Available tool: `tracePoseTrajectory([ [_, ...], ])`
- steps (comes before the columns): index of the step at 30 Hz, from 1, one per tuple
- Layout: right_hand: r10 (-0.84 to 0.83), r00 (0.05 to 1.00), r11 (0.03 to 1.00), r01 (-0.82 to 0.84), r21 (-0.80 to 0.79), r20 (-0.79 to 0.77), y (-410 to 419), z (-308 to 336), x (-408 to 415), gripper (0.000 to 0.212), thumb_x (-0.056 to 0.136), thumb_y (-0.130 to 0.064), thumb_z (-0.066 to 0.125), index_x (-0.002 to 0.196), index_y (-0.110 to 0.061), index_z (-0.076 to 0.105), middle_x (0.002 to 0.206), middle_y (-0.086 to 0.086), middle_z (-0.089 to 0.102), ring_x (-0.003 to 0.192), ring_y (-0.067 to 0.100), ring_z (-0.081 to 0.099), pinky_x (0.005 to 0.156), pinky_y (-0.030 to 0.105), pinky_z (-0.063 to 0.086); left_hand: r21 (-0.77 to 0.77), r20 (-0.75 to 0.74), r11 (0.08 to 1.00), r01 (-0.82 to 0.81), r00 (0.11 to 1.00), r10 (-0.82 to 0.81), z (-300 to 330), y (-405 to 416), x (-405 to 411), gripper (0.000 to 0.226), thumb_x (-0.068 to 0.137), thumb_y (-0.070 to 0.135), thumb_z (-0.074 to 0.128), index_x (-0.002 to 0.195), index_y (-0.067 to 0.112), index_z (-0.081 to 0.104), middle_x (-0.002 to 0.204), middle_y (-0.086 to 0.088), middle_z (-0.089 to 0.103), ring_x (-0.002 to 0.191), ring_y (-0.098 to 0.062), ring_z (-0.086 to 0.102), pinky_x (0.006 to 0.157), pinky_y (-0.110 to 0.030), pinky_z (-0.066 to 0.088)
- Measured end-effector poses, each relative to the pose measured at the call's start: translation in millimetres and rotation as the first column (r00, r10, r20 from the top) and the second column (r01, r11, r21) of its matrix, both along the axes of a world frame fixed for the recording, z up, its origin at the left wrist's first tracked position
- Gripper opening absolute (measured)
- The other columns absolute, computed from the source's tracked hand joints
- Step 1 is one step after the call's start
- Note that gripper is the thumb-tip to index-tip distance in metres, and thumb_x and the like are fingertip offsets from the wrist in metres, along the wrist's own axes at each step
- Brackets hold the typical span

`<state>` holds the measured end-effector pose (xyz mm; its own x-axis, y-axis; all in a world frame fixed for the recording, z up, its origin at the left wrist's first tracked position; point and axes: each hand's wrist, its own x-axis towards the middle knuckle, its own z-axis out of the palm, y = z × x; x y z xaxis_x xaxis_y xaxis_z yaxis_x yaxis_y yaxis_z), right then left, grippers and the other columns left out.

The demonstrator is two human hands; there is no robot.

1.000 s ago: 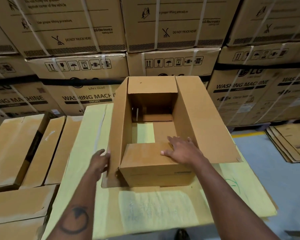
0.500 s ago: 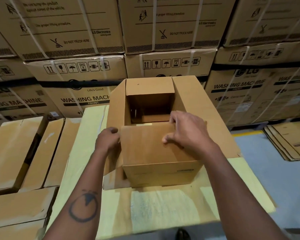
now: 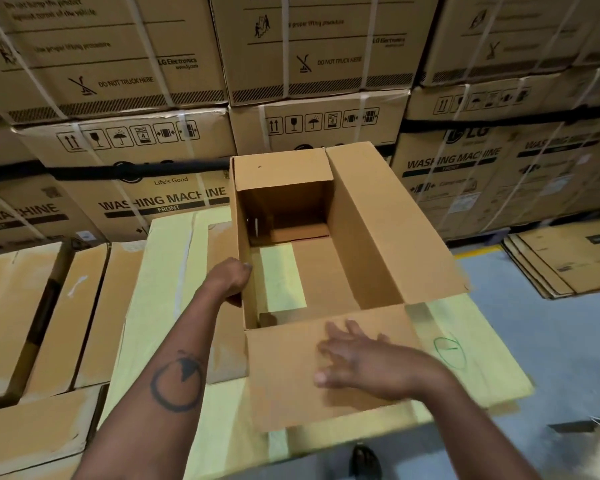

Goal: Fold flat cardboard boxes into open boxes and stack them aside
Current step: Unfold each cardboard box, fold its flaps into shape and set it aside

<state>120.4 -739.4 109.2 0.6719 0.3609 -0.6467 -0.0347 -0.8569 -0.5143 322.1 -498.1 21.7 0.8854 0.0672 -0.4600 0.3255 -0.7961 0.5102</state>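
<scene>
Bracing the box from its left side, the left hand has its fingers curled against the left wall near the rim, while the box itself stands opened up on the yellow-papered tabletop, roughly at the middle of it. If that grip slackens, the thin wall would likely bow inward and the squared body skew back toward flat (corrugated board tends to spring along its old creases). Inside, the bottom looks only partly closed: yellow shows through a gap between the inner flaps, so any load or lift now could let them drop open. Further right, the right hand lies with fingers spread and straight on the near flap, pressing it outward and down; pushing too hard might tear the crease or slide the whole box toward the tabletop's near edge. The tall right flap stands free and could swing inward.
</scene>
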Motion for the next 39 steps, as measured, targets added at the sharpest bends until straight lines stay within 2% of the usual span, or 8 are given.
tracePoseTrajectory([
  [4,-0.217,0.975,0.972,0.220,-0.079,0.037,51.6,-46.8,13.7,0.119,0.087,-0.080,0.053,0.162,-0.014,-0.011,0.156,0.023,-0.042,0.145,0.044,-0.038,0.121,0.067,0.002,-0.200,-0.070,0.973,-0.118,0.992,0.106,5.2,-10.5,-6.2,0.039,0.112,0.030,0.037,0.114,-0.003,0.058,0.089,-0.021,0.071,0.070,-0.036,0.075,0.066,-0.045,0.065],
  [9,-0.325,0.745,0.868,0.479,-0.128,0.582,99.2,-62.8,60.5,0.096,0.093,-0.049,0.062,0.161,-0.010,0.005,0.167,0.031,0.003,0.156,0.046,0.005,0.119,0.065,0.016,-0.300,-0.109,0.936,-0.184,0.981,0.158,5.1,-50.4,-32.6,0.029,0.102,0.027,0.055,0.102,0.000,0.065,0.090,-0.017,0.073,0.069,-0.029,0.072,0.053,-0.035,0.056],
  [13,-0.240,0.741,0.910,0.397,-0.121,0.627,85.4,-79.9,84.0,0.037,0.098,-0.016,0.055,0.134,-0.012,0.047,0.115,0.011,0.070,0.107,0.034,0.069,0.085,0.044,0.053,-0.252,-0.134,0.959,-0.132,0.986,0.100,7.3,-63.9,-51.3,0.044,0.097,0.048,0.059,0.095,0.006,0.072,0.094,-0.013,0.077,0.079,-0.030,0.076,0.070,-0.042,0.062],
  [17,-0.080,0.720,0.938,0.288,-0.191,0.689,48.7,-84.4,85.0,0.034,0.090,0.003,0.052,0.118,-0.015,0.060,0.092,0.009,0.070,0.083,0.031,0.067,0.068,0.042,0.056,0.331,0.402,0.943,-0.028,0.909,-0.113,21.5,-5.6,-22.2,0.048,0.103,0.038,0.057,0.145,0.017,0.049,0.143,-0.015,0.056,0.127,-0.037,0.057,0.094,-0.046,0.052],
  [21,0.036,0.696,0.932,0.236,-0.275,0.717,-18.1,-89.1,100.6,0.018,0.097,-0.011,0.058,0.099,-0.029,0.058,0.080,-0.002,0.059,0.075,0.020,0.056,0.063,0.036,0.051,0.597,0.291,0.739,0.312,0.774,-0.562,12.3,60.9,22.3,0.055,0.099,0.024,0.062,0.148,0.044,0.048,0.170,0.001,0.023,0.159,-0.033,0.003,0.126,-0.058,0.003],
  [26,0.033,0.683,0.874,0.335,-0.353,0.730,-65.3,-77.7,125.2,0.018,0.100,-0.017,0.056,0.105,-0.033,0.063,0.103,0.001,0.064,0.105,0.024,0.055,0.094,0.047,0.045,0.562,0.312,0.736,0.379,0.726,-0.613,-2.0,41.2,-13.0,0.030,0.099,0.053,0.058,0.101,0.027,0.072,0.104,0.001,0.072,0.110,-0.024,0.063,0.095,-0.037,0.040],
  [30,0.061,0.693,0.961,0.153,-0.230,0.718,-4.9,-83.2,122.4,0.024,0.093,-0.017,0.065,0.114,-0.030,0.062,0.113,-0.003,0.065,0.117,0.021,0.052,0.107,0.051,0.035,0.497,0.455,0.834,0.239,0.747,-0.485,-2.6,-19.8,-67.0,0.037,0.098,0.061,0.056,0.086,0.029,0.070,0.068,0.012,0.057,0.064,-0.012,0.053,0.059,-0.029,0.036],
  [39,0.118,0.740,0.985,-0.170,0.015,0.662,-27.8,-122.0,155.9,0.039,0.069,0.002,0.059,0.066,-0.035,0.048,0.103,-0.012,0.054,0.139,0.026,0.040,0.104,0.045,0.022,0.232,0.203,0.834,0.500,0.814,-0.544,3.7,-75.1,-94.8,0.039,0.097,0.060,0.056,0.102,0.025,0.072,0.089,-0.002,0.072,0.090,-0.025,0.065,0.076,-0.039,0.050],
])
